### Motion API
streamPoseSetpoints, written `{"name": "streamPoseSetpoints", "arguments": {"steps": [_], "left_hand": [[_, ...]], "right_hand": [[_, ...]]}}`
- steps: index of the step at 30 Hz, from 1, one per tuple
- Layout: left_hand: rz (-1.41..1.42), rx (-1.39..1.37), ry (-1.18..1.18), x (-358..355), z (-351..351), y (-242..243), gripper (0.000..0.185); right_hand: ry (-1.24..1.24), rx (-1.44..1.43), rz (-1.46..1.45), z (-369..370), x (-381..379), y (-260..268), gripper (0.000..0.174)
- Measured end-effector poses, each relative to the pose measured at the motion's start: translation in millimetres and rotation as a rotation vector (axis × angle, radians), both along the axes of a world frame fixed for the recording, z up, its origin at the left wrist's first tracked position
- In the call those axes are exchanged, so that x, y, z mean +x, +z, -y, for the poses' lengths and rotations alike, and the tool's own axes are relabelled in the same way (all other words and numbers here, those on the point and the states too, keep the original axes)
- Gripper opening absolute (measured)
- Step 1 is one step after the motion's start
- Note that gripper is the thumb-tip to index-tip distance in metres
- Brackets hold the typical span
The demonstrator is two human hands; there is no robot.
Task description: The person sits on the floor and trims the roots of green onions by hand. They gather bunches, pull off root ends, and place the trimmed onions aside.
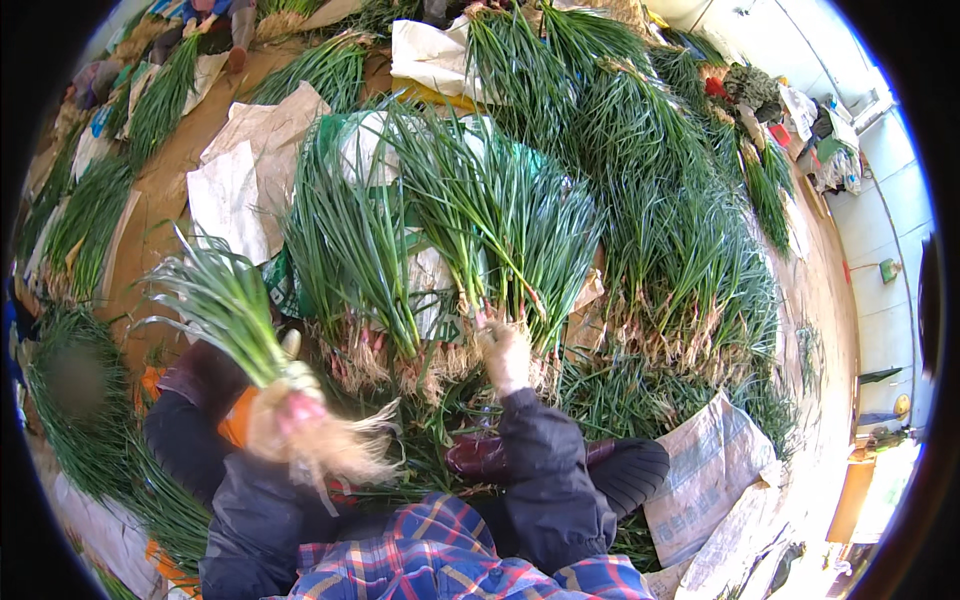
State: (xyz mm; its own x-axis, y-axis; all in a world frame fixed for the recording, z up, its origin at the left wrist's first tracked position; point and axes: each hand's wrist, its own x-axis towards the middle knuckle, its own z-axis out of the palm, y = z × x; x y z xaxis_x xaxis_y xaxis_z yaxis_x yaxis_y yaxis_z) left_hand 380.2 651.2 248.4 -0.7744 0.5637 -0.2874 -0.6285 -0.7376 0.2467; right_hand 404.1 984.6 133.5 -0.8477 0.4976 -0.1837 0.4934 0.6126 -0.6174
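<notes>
My left hand (266, 424), in a pale glove or covering, is closed around a bunch of scallions (236, 311). The long leaves fan up to the left, while the pinkish bases and blurred, tan roots hang toward my lap. In front of me, more scallions (435, 195) lie in a loose layer over a green-and-white woven sack (431, 281), roots toward me. At the root end of this layer, my right hand (506, 356) has its fingers curled around a reddish stem. How many stems it holds is hidden.
Large heaps of scallions (652, 180) spread to the right and behind. Loose leaves (600, 390) cover the ground near my boot (476, 456). Flattened sacks lie at left (225, 195) and lower right (709, 472). Another person (202, 19) sits at the far upper left.
</notes>
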Motion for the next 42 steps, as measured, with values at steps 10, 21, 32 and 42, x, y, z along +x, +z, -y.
{"name": "streamPoseSetpoints", "arguments": {"steps": [10,21,32,42], "left_hand": [[0.087,-0.614,-0.441,-12,-106,-79,0.029],[0.132,-0.579,-0.200,18,-73,-74,0.043],[0.137,-0.866,-0.494,20,-94,-90,0.019],[0.137,-1.125,-0.286,58,-80,-80,0.013]], "right_hand": [[0.750,0.041,-0.108,41,54,49,0.044],[-0.020,0.044,-0.128,-57,-22,-39,0.012],[0.731,0.170,0.109,93,68,42,0.038],[-0.470,-1.466,-0.215,155,40,-41,0.024]]}}
